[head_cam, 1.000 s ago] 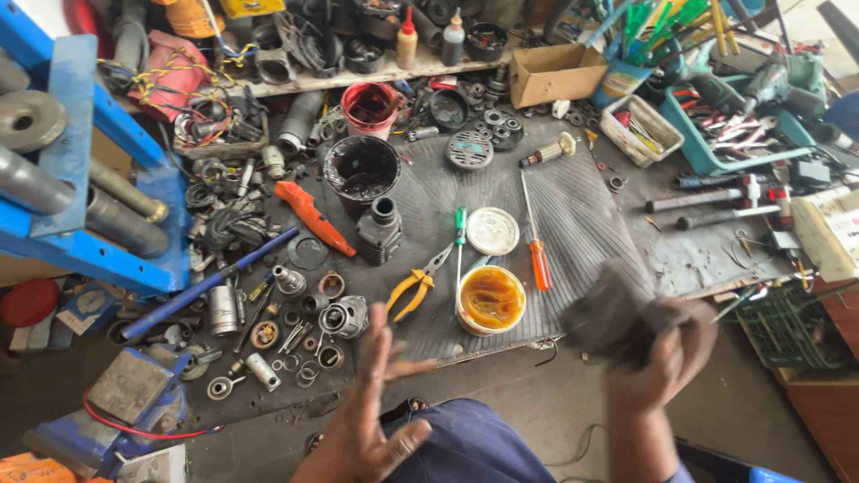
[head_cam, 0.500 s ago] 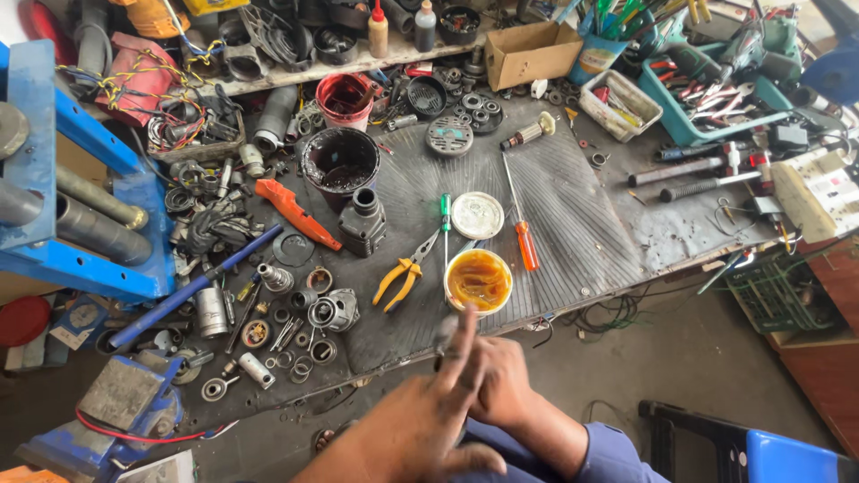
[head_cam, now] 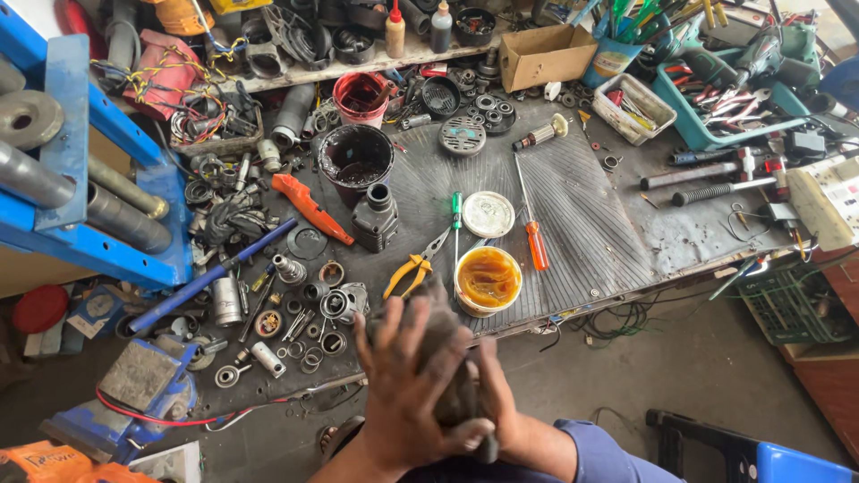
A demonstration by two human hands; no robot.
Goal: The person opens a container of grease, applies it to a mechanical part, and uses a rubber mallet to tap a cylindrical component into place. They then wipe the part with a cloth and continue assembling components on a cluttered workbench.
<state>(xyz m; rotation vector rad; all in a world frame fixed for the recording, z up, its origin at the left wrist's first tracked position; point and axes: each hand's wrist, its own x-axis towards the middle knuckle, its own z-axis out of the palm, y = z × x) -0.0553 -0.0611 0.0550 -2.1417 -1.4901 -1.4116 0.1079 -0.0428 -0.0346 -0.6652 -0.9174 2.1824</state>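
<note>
A crumpled dark grey rag (head_cam: 438, 331) sits bunched between the two hands at the near edge of the desk (head_cam: 591, 224), low in the middle of the view. The left hand (head_cam: 403, 385) lies over it with fingers (head_cam: 386, 331) spread wide and pressed onto the cloth, while the right hand (head_cam: 492, 402) cups it from the other side, its fingers curled around the rag's lower part. Just beyond the rag stands an open round tub of amber grease (head_cam: 488, 279), with its pale round lid (head_cam: 488, 215) lying flat further back. Yellow-handled pliers (head_cam: 410, 268) rest just left of the tub, a green-handled screwdriver (head_cam: 456, 219) beside them, and an orange-handled screwdriver (head_cam: 532, 228) to the right. Further out, a black bucket (head_cam: 356, 161) and a red bucket (head_cam: 361, 97) stand behind, a brown cardboard box (head_cam: 546, 55) sits at the back edge, and a white rectangular packet (head_cam: 828, 201) lies at the far right.
</note>
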